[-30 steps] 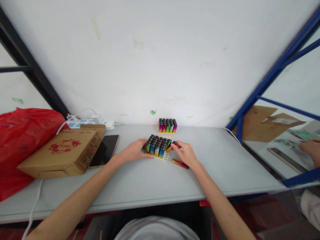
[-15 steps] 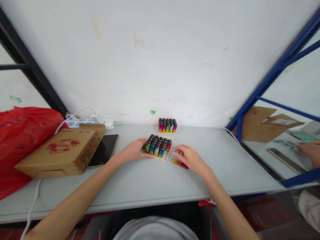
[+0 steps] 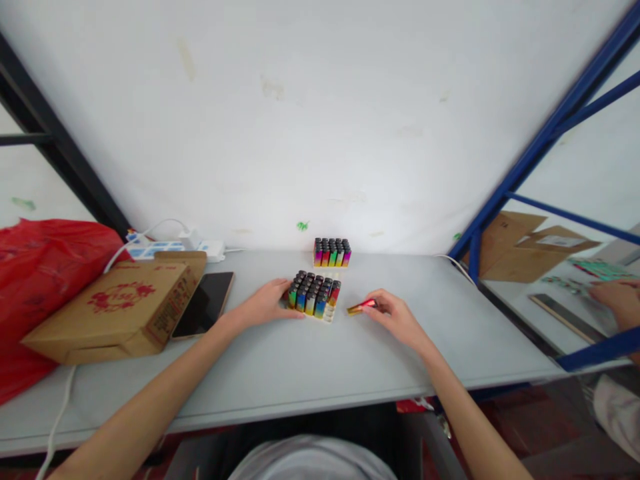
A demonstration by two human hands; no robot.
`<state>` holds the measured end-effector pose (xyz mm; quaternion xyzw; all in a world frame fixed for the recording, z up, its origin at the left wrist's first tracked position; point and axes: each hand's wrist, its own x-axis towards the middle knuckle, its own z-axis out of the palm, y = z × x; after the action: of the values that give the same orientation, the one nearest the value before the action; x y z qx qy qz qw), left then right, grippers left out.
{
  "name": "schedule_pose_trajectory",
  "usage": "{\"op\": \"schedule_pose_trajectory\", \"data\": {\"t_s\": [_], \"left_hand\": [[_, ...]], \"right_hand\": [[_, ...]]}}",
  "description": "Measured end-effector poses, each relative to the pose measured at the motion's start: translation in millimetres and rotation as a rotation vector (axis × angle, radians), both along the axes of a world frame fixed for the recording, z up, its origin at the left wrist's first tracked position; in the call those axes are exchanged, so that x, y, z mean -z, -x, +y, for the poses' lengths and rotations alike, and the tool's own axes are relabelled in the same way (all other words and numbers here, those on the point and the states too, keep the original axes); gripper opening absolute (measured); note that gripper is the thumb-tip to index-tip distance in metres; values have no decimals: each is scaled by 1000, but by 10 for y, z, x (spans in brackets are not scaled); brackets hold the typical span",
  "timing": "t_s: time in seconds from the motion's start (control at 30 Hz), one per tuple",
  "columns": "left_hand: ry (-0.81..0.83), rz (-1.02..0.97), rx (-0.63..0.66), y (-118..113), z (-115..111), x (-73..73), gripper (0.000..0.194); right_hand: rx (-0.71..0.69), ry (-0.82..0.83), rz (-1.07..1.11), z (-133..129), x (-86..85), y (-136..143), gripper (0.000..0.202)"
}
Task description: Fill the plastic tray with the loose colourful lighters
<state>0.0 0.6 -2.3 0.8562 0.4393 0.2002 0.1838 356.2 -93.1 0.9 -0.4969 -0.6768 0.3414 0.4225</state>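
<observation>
A clear tray [image 3: 329, 315] packed with upright rainbow-coloured lighters [image 3: 313, 293] stands on the grey table [image 3: 300, 360]. My left hand [image 3: 264, 303] rests against the tray's left side, steadying it. My right hand [image 3: 391, 312] is to the right of the tray and pinches a single red-and-gold lighter [image 3: 361, 307], held nearly flat just above the table, its tip pointing toward the tray. A second, smaller block of lighters [image 3: 331, 253] stands further back near the wall.
At the left lie a cardboard box [image 3: 117, 308], a dark phone [image 3: 204, 304], a red plastic bag [image 3: 35, 273] and a power strip [image 3: 165, 247] with white cables. A blue rack frame [image 3: 530, 167] borders the right; another person's hand [image 3: 617, 300] works beyond it.
My right hand let go of a lighter it set into the tray, dropped to the table, and picked up the loose red-and-gold lighter. My left hand stayed on the tray.
</observation>
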Motion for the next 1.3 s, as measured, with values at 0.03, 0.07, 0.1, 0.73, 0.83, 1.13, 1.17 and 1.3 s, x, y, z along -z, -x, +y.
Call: {"op": "schedule_pose_trajectory", "data": {"t_s": [0.03, 0.07, 0.1, 0.73, 0.83, 1.13, 1.17, 1.3], "left_hand": [[-4, 3, 1, 1, -1, 1, 78], [-6, 6, 3, 2, 0, 3, 78], [-5, 8, 5, 3, 1, 4, 77], [-17, 23, 9, 2, 11, 5, 66], [-17, 28, 5, -2, 2, -5, 65], [-11, 11, -6, 9, 1, 13, 68], [-9, 14, -6, 8, 2, 13, 68], [-4, 14, 10, 9, 9, 9, 70]], "right_hand": [[19, 9, 95, 62, -16, 40, 44], [43, 20, 182, 121, -37, 87, 46], [67, 30, 258, 176, -62, 139, 48], [151, 359, 413, 393, 35, 673, 75], [199, 319, 379, 393, 75, 703, 65], [180, 252, 335, 396, 117, 679, 55], [180, 252, 346, 402, 121, 673, 59], [148, 225, 399, 408, 119, 642, 73]]}}
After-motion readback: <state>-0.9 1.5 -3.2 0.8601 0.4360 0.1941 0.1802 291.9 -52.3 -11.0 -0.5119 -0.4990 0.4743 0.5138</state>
